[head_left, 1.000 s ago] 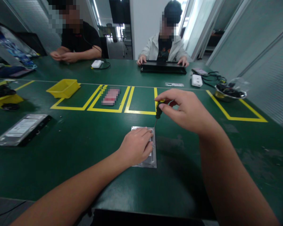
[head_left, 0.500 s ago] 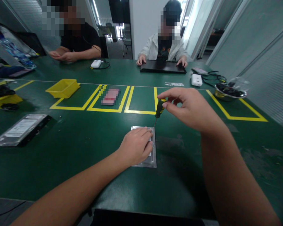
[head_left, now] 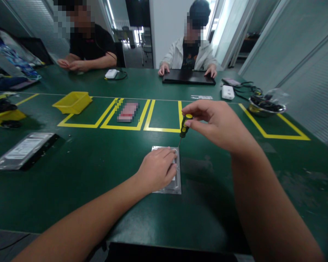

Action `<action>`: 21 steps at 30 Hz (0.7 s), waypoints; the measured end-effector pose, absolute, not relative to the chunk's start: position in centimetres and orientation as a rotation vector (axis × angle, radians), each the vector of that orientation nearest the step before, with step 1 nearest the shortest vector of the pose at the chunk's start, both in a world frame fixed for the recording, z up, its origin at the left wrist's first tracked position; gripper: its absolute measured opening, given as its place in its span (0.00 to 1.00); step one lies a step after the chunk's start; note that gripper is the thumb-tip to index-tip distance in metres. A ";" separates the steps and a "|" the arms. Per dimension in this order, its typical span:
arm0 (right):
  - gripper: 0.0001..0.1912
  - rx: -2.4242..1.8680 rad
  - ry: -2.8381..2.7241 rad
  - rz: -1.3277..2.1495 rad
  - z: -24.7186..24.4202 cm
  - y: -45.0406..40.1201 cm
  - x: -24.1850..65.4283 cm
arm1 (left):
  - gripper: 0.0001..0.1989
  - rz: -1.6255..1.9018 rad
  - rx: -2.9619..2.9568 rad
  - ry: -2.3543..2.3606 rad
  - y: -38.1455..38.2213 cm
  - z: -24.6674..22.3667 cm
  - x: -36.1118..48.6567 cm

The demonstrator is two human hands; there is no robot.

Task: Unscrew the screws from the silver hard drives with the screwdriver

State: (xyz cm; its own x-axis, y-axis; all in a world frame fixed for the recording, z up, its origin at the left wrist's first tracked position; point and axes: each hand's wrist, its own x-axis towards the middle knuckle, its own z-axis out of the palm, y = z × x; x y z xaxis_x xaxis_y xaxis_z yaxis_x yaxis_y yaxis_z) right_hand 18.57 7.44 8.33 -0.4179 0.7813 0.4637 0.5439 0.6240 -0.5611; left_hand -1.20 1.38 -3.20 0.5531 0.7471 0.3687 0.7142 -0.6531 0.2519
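Observation:
A silver hard drive (head_left: 177, 186) lies flat on the green table (head_left: 104, 218), partly covered by my left hand (head_left: 157, 169). That hand grips it from above, with bent fingers over its right part. In my right hand (head_left: 210, 118) is a small screwdriver (head_left: 184, 126) with a black and yellow handle, pinched between thumb and fingers. It stands nearly upright, leaning slightly, its thin shaft reaching the drive's top right corner. Whether a screw sits under the tip is too small to tell.
Left of me lies a larger hard drive (head_left: 26, 149) near a few tiny loose pieces. Farther back are a yellow bin (head_left: 73, 102), a pink phone-like object (head_left: 128, 111) and a metal bowl (head_left: 266, 108) of dark parts. Two people sit opposite, one touching a black laptop (head_left: 189, 77).
The screwdriver handle has turned in my right hand, showing more yellow, and tilts slightly differently. My left hand and the drive stay in place.

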 end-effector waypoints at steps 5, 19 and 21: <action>0.12 -0.984 -2.167 0.417 8.3 7.5 18.9 | 0.16 0.690 2.710 1.271 1.4 -3.3 -1.3; 0.14 -1.058 -2.212 0.276 8.6 7.3 18.7 | 0.16 0.667 2.717 1.267 1.5 -3.5 -1.4; 0.14 -1.037 -2.214 0.264 8.6 7.3 18.7 | 0.16 0.658 2.717 1.270 1.5 -3.5 -1.4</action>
